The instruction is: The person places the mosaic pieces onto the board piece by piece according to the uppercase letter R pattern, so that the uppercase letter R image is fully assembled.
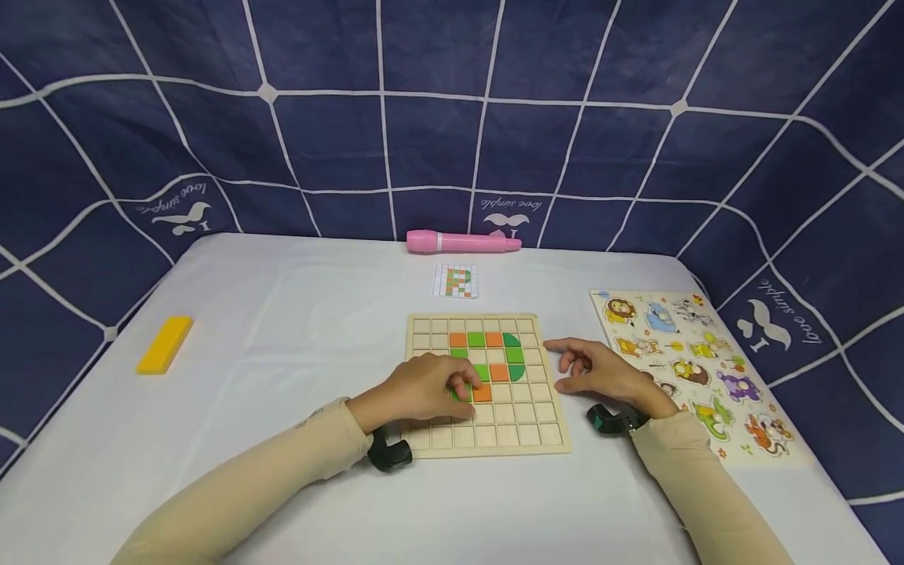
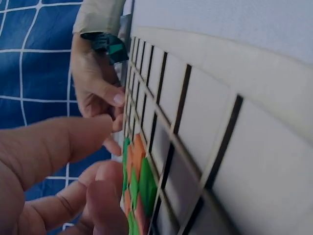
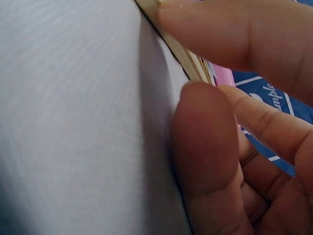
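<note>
A square wooden grid board (image 1: 523, 428) lies on the white table, with green and orange square tiles and dark green quarter-round tiles (image 1: 512, 340) set in its cells. My left hand (image 1: 428, 384) is over the board's left part, thumb and fingers bent and apart, close by an orange tile (image 1: 482, 392). Nothing shows between those fingers in the left wrist view, where more tiles (image 2: 146, 181) stand just past the fingertips. At the board's right edge is my right hand (image 1: 600, 370), its index finger and thumb tips right at the wooden rim (image 3: 195, 68).
A small pattern card (image 1: 456, 281) lies behind the board, and a pink microphone-shaped thing (image 1: 466, 242) behind that. To the right is an animal puzzle board (image 1: 664, 341), partly under the right forearm. A yellow block (image 1: 165, 345) lies far left. A dark blue checked cloth (image 1: 438, 141) hangs behind.
</note>
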Demonstrator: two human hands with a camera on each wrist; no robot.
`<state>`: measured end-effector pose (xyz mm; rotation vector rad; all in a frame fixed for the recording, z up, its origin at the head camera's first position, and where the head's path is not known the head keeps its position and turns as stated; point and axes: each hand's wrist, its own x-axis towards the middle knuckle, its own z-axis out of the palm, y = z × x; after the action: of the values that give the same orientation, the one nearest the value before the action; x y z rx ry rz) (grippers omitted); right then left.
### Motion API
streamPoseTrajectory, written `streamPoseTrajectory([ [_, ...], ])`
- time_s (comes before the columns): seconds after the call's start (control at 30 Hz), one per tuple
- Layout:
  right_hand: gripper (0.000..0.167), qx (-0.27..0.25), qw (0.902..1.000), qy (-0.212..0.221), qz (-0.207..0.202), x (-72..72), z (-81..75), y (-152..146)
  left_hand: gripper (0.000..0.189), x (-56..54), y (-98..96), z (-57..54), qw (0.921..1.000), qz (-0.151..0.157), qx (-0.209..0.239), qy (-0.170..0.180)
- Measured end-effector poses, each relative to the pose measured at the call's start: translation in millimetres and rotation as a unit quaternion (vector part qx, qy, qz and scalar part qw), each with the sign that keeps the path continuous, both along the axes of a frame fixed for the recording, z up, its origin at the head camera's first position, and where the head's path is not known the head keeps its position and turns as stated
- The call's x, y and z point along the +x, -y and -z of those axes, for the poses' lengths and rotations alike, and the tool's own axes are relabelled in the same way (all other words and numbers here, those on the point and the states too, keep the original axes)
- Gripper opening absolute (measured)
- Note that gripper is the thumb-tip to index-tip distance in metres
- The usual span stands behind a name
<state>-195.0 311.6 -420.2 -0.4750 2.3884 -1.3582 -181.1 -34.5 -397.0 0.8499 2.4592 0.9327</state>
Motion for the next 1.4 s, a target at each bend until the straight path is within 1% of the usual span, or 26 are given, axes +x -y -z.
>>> streamPoseTrajectory([
  [0.07, 0.070, 0.003, 1.0000, -0.001, -0.003, -0.3, -0.4, 1, 0.032, -1.1, 8.9, -2.2, 0.9994, 0.018, 0.027, 0.010],
  [0.17, 0.070, 0.005, 1.0000, 0.002, -0.002, -0.9, -0.7, 2, 0.031, -5.4, 25.7, -5.2, 0.9960, 0.043, 0.071, 0.033],
  [0.27, 0.071, 0.000, 1.0000, 0.006, -0.003, -1.5, -0.4, 2, 0.032, -10.3, 45.2, -7.9, 0.9908, 0.053, 0.109, 0.060],
  [0.37, 0.071, -0.002, 1.0000, 0.006, -0.004, -2.1, -0.1, 3, 0.033, -14.3, 66.2, -11.0, 0.9881, 0.051, 0.127, 0.070],
  [0.5, 0.071, 0.000, 1.0000, 0.007, -0.002, -2.4, -0.3, 3, 0.035, -20.4, 94.4, -14.7, 0.9865, 0.041, 0.142, 0.071],
  [0.63, 0.071, 0.001, 0.9999, 0.011, 0.003, -2.1, -1.1, 4, 0.038, -27.6, 119.1, -12.8, 0.9835, 0.027, 0.154, 0.090],
  [0.73, 0.072, 0.001, 0.9999, 0.012, 0.007, -1.0, -2.2, 4, 0.039, -32.5, 132.6, -8.9, 0.9833, 0.018, 0.146, 0.107],
  [0.83, 0.072, -0.003, 0.9999, 0.012, 0.010, 0.7, -3.0, 2, 0.041, -36.5, 140.9, -4.2, 0.9829, 0.014, 0.135, 0.124],
  [0.9, 0.072, -0.008, 0.9999, 0.011, 0.008, 2.0, -3.1, 2, 0.041, -38.3, 144.5, -0.5, 0.9834, 0.016, 0.128, 0.127],
  [1.0, 0.072, -0.013, 0.9999, 0.011, 0.002, 3.4, -2.8, 2, 0.041, -39.1, 148.8, 5.5, 0.9850, 0.026, 0.118, 0.123],
  [1.07, 0.072, -0.015, 0.9998, 0.011, 0.003, 4.5, -2.7, 1, 0.040, -40.9, 149.1, 8.4, 0.9875, 0.037, 0.099, 0.117],
  [1.2, 0.071, -0.013, 0.9999, 0.007, 0.000, 5.7, -1.9, 1, 0.041, -42.8, 148.1, 10.1, 0.9897, 0.056, 0.065, 0.115],
  [1.4, 0.070, 0.001, 1.0000, -0.001, -0.002, 2.3, -0.5, 0, 0.040, -48.8, 141.0, 7.3, 0.9909, 0.076, 0.042, 0.103],
])
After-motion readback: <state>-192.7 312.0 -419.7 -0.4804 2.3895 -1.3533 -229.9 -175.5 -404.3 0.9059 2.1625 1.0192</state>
